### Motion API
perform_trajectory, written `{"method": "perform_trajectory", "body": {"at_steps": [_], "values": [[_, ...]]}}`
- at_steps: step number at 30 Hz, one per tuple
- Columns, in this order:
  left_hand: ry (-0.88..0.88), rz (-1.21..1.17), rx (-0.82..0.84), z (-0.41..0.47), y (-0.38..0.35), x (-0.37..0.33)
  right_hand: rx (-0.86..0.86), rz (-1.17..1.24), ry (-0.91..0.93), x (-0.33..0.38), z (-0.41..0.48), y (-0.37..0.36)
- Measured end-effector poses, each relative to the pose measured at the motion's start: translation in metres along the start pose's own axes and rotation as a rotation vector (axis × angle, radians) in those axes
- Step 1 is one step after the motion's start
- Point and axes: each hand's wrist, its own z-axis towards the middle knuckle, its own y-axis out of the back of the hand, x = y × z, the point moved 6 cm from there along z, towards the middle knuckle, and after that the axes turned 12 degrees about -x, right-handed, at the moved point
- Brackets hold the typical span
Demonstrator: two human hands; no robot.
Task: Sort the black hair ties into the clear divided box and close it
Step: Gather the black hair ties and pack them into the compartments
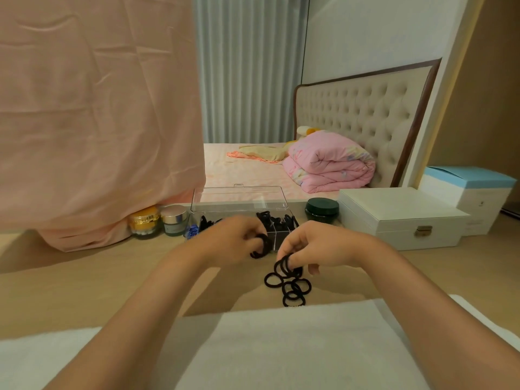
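Dim, warm indoor light; soft focus, with wide-angle bending at edges.

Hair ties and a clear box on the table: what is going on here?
A person is sorting. The right hand pinches several ties at the top of the pile on the table. The left hand grips a bunch in front of the box. The box already holds ties in its compartments, and its lid stands open, so the sorting is not finished.
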Motion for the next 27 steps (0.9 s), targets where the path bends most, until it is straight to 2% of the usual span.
{"method": "perform_trajectory", "body": {"at_steps": [4,8,11,14,17,22,25,27], "values": [[0.068,-0.008,0.013,-0.001,0.017,0.01,-0.066,-0.138,-0.004,0.0,0.007,-0.018],[0.157,0.042,0.083,-0.005,0.007,0.02,-0.117,-0.452,0.059,0.001,0.014,-0.034],[0.218,0.025,0.102,-0.006,0.001,0.024,-0.151,-0.442,0.009,-0.003,0.017,-0.035],[0.287,-0.018,0.133,-0.008,-0.003,0.027,-0.115,-0.443,-0.012,-0.004,0.016,-0.035],[0.344,-0.058,0.145,-0.009,-0.006,0.032,-0.094,-0.355,-0.024,-0.003,0.011,-0.03],[0.378,-0.139,0.122,-0.01,-0.009,0.035,-0.136,0.021,0.019,0.019,0.002,-0.006],[0.4,-0.307,0.11,-0.009,-0.016,0.03,-0.15,0.207,0.013,0.027,-0.001,-0.003],[0.428,-0.506,0.162,-0.011,-0.021,0.024,-0.189,0.229,-0.013,0.025,0.001,-0.006]]}}
